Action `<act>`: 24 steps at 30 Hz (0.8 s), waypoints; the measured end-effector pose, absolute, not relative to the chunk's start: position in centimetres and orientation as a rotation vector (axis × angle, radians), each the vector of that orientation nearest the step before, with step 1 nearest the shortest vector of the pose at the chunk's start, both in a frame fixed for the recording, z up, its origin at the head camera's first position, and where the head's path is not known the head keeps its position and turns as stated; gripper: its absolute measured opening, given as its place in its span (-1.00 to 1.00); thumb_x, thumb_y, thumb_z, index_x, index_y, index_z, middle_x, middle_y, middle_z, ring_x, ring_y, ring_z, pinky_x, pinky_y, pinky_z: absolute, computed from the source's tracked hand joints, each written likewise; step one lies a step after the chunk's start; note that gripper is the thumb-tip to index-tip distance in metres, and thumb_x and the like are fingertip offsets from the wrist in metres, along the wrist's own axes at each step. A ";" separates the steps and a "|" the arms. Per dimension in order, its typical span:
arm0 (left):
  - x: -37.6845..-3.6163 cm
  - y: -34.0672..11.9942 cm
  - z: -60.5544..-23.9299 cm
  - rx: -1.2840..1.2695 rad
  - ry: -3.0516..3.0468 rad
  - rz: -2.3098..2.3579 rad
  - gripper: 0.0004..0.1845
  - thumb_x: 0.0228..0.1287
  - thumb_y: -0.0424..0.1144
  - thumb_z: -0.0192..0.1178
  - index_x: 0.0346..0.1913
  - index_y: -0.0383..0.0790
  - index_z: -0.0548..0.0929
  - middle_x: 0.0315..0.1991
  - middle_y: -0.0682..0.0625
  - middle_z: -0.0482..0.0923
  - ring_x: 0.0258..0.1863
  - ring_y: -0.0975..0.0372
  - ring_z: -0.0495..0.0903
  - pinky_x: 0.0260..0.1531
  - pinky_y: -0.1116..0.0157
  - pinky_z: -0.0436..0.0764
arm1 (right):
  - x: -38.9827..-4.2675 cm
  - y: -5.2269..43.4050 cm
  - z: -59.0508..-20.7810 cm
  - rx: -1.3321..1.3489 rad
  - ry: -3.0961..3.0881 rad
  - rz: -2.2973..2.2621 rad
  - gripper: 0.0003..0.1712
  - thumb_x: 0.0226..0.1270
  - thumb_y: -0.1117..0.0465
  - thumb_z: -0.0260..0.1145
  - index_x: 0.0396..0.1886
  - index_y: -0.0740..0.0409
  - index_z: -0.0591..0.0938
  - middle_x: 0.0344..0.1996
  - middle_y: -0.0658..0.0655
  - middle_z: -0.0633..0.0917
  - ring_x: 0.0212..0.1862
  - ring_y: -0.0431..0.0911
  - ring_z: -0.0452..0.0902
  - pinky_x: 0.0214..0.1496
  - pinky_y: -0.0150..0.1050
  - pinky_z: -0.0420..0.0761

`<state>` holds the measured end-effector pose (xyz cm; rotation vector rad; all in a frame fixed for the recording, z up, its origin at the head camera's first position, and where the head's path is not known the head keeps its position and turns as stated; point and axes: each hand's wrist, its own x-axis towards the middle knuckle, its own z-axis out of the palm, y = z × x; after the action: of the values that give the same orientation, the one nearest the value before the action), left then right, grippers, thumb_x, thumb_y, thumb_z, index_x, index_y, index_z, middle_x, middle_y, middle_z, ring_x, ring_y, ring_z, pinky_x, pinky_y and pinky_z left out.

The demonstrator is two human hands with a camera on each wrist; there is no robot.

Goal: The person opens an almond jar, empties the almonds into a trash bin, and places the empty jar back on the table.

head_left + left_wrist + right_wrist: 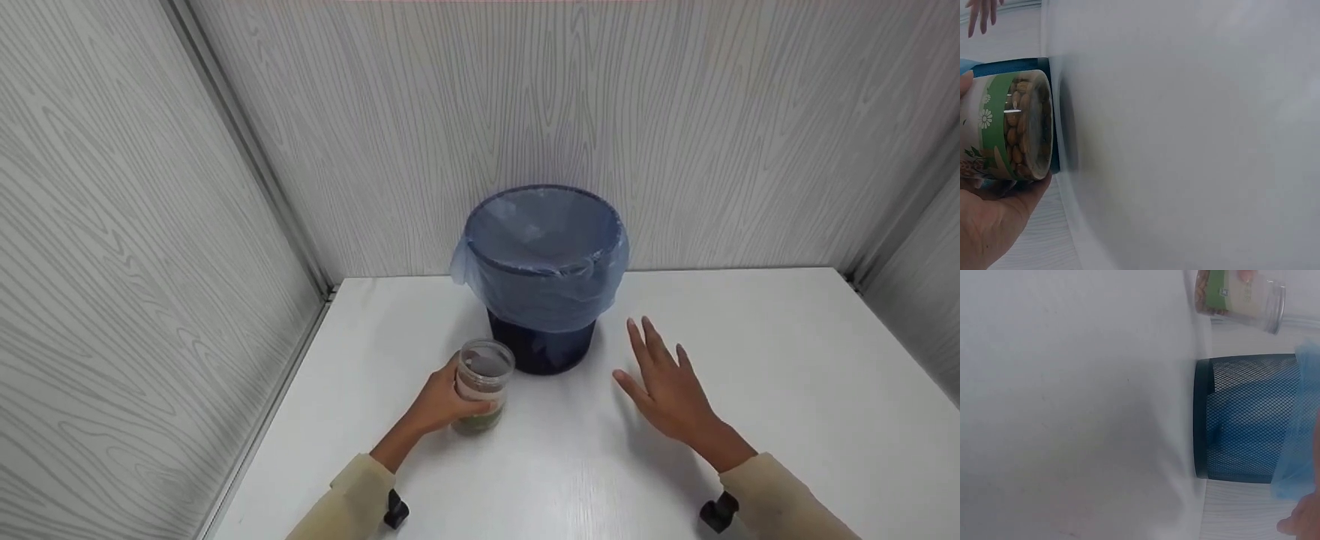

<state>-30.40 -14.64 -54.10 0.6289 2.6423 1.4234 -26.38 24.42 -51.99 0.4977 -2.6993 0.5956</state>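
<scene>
Left hand (442,405) wraps the open nut jar (482,386) on the white table (787,360) just before the lined mesh bin (544,277), right hand (667,386) hovers flat and empty; next, I'd judge, lifting and tipping over the rim.

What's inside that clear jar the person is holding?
The jar, gripped by the left hand, holds brown nuts, probably almonds, seen through its clear lower wall. A green flowered label covers the middle, so how high they fill it is hidden.
</scene>
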 end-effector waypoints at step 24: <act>-29.5 -12.5 -53.0 0.883 2.700 1.497 -0.03 -0.02 0.08 0.58 0.41 -0.17 0.33 0.18 0.08 0.56 0.10 0.25 0.57 0.12 0.10 0.55 | -25.3 23.3 -52.0 0.520 -2.656 0.670 -0.08 0.57 -0.14 0.11 0.67 0.04 -0.11 0.62 0.26 -0.05 0.56 0.20 0.08 0.44 0.45 -0.04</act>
<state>-29.53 -12.49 -53.00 0.8831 2.7000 1.4969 -25.30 23.33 -51.99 0.5198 -2.6560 0.6703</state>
